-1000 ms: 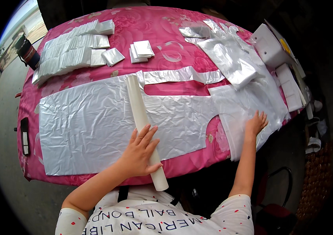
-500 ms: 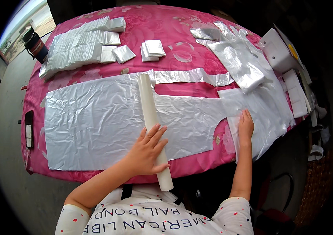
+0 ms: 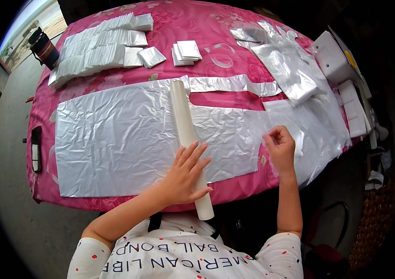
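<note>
A creased silvery plastic sheet [image 3: 113,139] lies spread across the table, with a curved cut-out at its right end and a long strip [image 3: 225,84] along its far side. Across the sheet lies a whitish tube [image 3: 182,109], its near end jutting past the table edge. My left hand [image 3: 185,176] rests on the tube, palm down, fingers spread and not wrapped round it. At the sheet's right end my right hand [image 3: 282,148] is closed, thumb and fingertips pinched at the edge of the thin plastic; the exact grip is partly hidden.
Rows of folded silvery packets [image 3: 95,51] stand at the far left, beside a small stack [image 3: 187,52]. More loose plastic sheets [image 3: 295,74] are heaped at the right, near a white box [image 3: 330,58]. A dark flask [image 3: 44,49] and a black phone-like object [image 3: 36,149] sit leftward.
My right hand has gone from lying flat on the loose sheets to a pinch, a little to the left. My left hand stays on the tube. The view has shifted slightly.
</note>
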Tool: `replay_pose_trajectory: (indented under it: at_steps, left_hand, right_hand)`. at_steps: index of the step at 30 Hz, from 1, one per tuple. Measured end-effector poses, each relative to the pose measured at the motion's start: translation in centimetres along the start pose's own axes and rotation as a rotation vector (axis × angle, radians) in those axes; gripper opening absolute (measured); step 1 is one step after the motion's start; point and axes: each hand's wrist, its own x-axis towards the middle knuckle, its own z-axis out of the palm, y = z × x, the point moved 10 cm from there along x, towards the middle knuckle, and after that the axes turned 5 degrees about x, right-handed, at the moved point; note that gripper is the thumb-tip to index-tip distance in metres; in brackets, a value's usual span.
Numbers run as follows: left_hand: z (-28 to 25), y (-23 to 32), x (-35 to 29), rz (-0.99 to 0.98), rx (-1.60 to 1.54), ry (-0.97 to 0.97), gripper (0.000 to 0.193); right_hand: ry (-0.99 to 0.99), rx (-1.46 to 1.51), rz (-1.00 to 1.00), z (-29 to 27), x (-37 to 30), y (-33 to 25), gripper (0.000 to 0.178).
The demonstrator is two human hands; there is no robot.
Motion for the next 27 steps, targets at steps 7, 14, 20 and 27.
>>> replay_pose_trajectory:
  at_steps: [7,14,20,27]
  left_hand:
    - [2.0,-4.0,-3.1,-0.859,-1.512,-0.008,0.040]
    - [-5.8,-14.8,-12.7,-1.001,-1.103,-0.049,0.016]
    - [-14.2,-22.1,-19.7,-1.145,-0.835,0.047,0.018]
    - [-20.1,-20.9,-17.5,-0.879,0.229,-0.107,0.032]
  right_hand:
    - [-0.752,0.161,-0.127,16.5,-10.4,-8.8,0.024]
    - [-0.729,0.009,-0.371,16.0,-13.5,-10.3,0.033]
    - [-0.560,-0.456,0.019,13.1,-13.4,-4.5,0.046]
    - [-0.765,-0.283,0.391,15.3,-16.9,-0.8,0.048]
